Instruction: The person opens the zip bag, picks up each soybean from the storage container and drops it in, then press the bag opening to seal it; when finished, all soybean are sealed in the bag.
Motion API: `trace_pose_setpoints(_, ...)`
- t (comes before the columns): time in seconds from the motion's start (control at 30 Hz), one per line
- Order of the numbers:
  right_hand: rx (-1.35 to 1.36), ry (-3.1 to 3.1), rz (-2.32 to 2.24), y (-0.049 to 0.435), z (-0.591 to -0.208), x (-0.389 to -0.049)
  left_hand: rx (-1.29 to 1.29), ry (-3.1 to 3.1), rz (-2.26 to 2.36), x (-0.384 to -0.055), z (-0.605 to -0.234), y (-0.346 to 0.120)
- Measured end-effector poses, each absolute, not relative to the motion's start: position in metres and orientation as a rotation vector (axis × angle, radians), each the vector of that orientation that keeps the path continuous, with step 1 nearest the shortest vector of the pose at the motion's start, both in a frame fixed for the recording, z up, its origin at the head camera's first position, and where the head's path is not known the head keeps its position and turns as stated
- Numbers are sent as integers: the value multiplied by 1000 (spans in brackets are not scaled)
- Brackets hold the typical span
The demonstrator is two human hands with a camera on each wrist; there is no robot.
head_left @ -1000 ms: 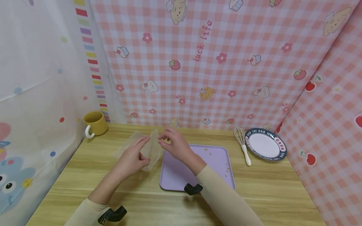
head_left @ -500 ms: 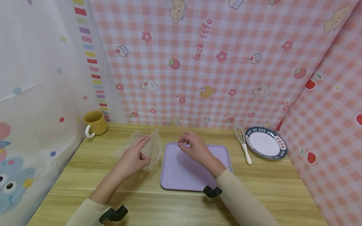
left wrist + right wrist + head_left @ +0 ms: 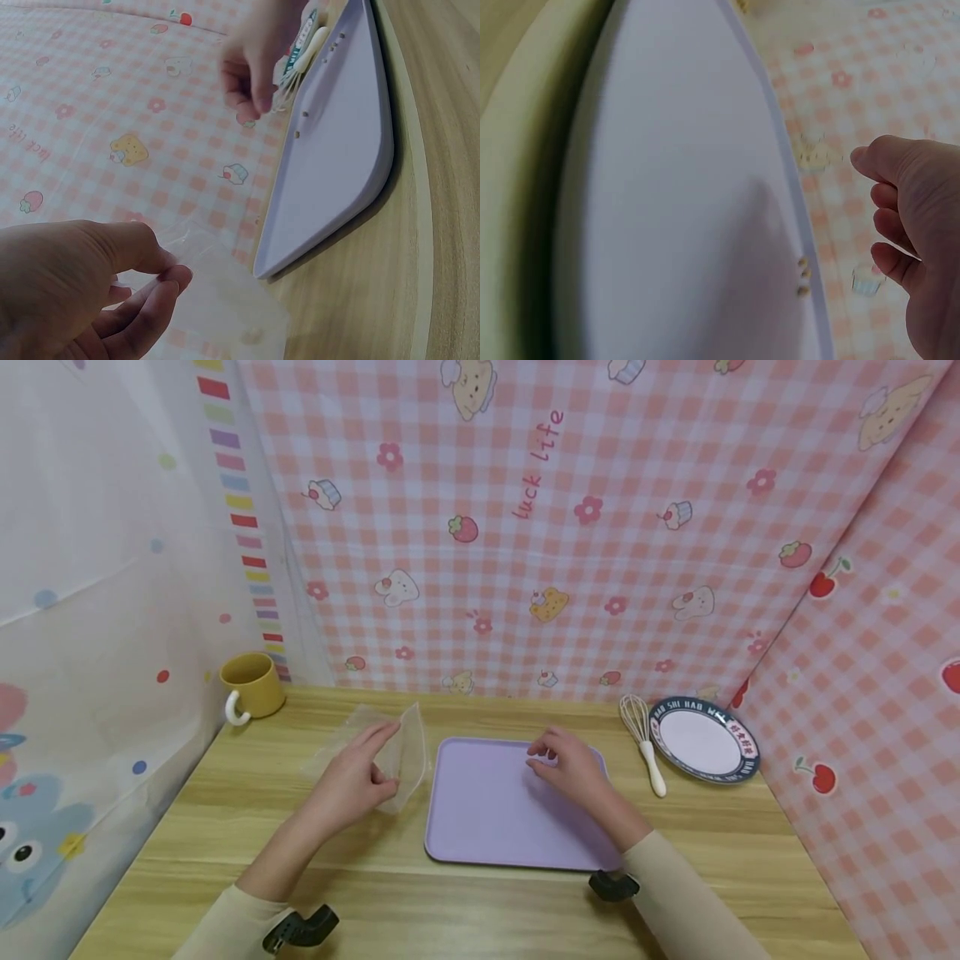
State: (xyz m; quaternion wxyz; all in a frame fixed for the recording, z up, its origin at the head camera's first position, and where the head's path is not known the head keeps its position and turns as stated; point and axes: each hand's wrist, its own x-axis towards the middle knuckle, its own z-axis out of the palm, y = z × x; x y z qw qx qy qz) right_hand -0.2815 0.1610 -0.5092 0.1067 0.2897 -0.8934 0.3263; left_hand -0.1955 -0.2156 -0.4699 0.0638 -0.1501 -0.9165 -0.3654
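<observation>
My left hand point(image 3: 351, 783) pinches a clear plastic bag point(image 3: 412, 758) between thumb and fingers, left of the lilac tray point(image 3: 483, 814). The bag's mouth spreads toward the tray. In the left wrist view, a small pale lump shows low in the bag point(image 3: 232, 307). Over the tray's right half hovers my right hand point(image 3: 572, 770), fingers loosely bent and apart from the tray, with nothing visible in them. Several small yellowish bean-like pieces point(image 3: 803, 290) lie along the tray's edge in the right wrist view; the head view hides most of them behind the right hand.
A white-handled whisk point(image 3: 654, 770) lies right of the tray, beside a dark-rimmed plate point(image 3: 705, 743). At the back left stands a yellow mug point(image 3: 258, 687). Patterned cloth walls point(image 3: 480, 568) close off the wooden table point(image 3: 360, 893) at the back and sides.
My right hand has moved right, from beside the bag's mouth to over the tray's right half. My left hand and the bag have stayed in place.
</observation>
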Motion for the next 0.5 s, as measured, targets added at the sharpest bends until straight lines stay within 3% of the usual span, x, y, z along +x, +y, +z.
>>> trace_pose_setpoints(0.5, 775, -2717, 881, 204, -531, -286, -453, -2786, -1116, -195, -467, -215)
